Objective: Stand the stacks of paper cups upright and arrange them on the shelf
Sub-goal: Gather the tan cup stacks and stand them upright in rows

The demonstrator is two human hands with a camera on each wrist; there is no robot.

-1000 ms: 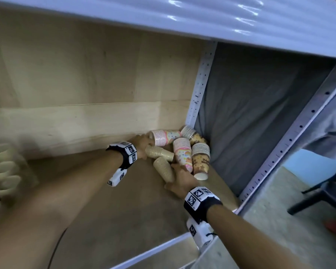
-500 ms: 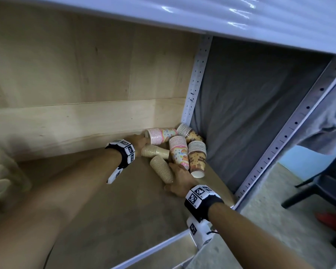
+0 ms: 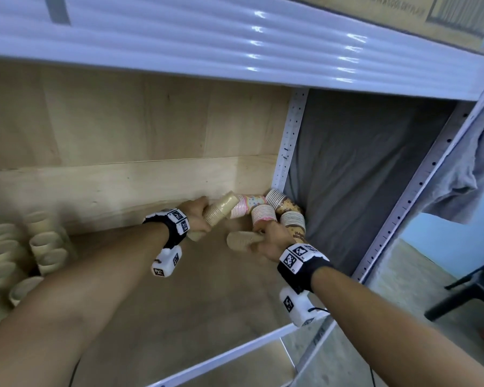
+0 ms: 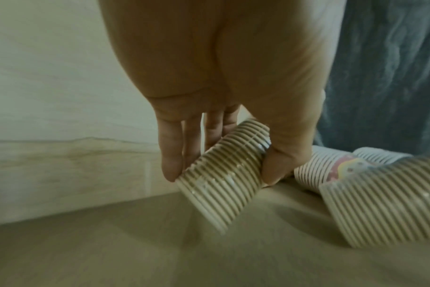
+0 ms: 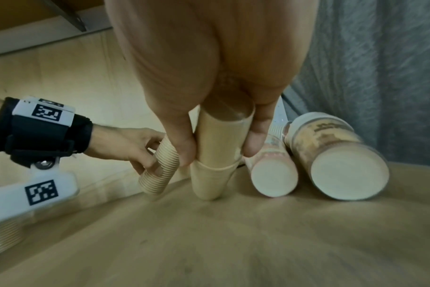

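My left hand [image 3: 200,216] grips a tan stack of paper cups [image 3: 220,211] and holds it tilted above the wooden shelf board [image 3: 179,317]; thumb and fingers wrap its ribbed rims [image 4: 224,170]. Beside it, my right hand [image 3: 271,238] grips a second tan stack [image 3: 239,241] near its narrow end [image 5: 218,147]. Behind them, in the back right corner, a pink patterned stack [image 3: 248,205] lies on its side. Another pink stack [image 3: 263,214] and two brown printed stacks [image 3: 292,222] lie there too.
Several tan stacks [image 3: 45,243] stand upright at the shelf's left end. A grey cloth [image 3: 361,177] hangs along the right side behind a perforated metal post [image 3: 291,141]. The upper shelf's white edge [image 3: 235,46] overhangs close above. A dark chair [image 3: 472,289] stands outside on the right.
Both hands have closed on the two tan stacks that lay on the board and raised them. The left stack now tilts up; the right one has swung to point left.
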